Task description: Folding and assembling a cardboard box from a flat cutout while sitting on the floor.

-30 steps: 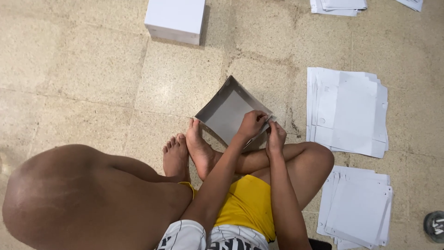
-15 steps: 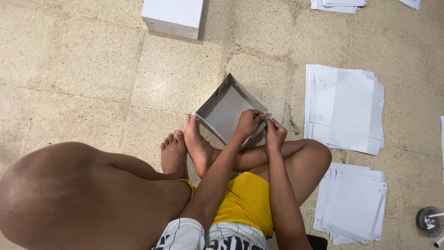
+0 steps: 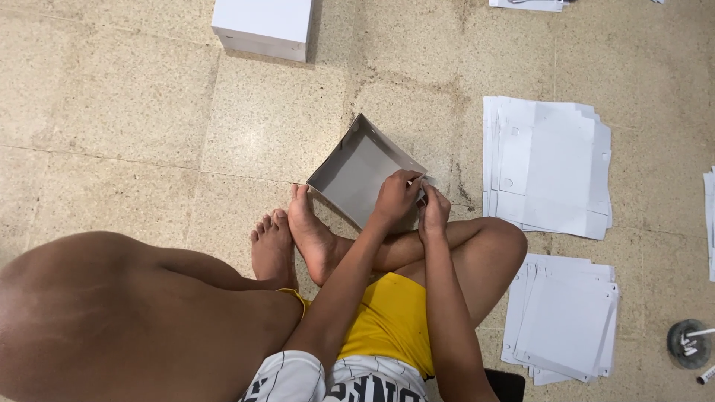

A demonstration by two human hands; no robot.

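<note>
Box tray (image 3: 357, 167) shifted up-left a bit; L hand (image 3: 396, 196) & R hand (image 3: 433, 211) grip pinching its corner.

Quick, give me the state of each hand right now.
Left hand: closed, grip pinching the near corner of the grey cardboard tray.
Right hand: closed on the same corner of the tray.

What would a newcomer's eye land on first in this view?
First, the half-folded grey cardboard tray on the floor at centre, where the left hand and right hand pinch its near right corner. Next, the stacks of flat white cardboard blanks to the right, with a second pile below them. A closed white box sits at the top left, on the speckled tile floor.
</note>
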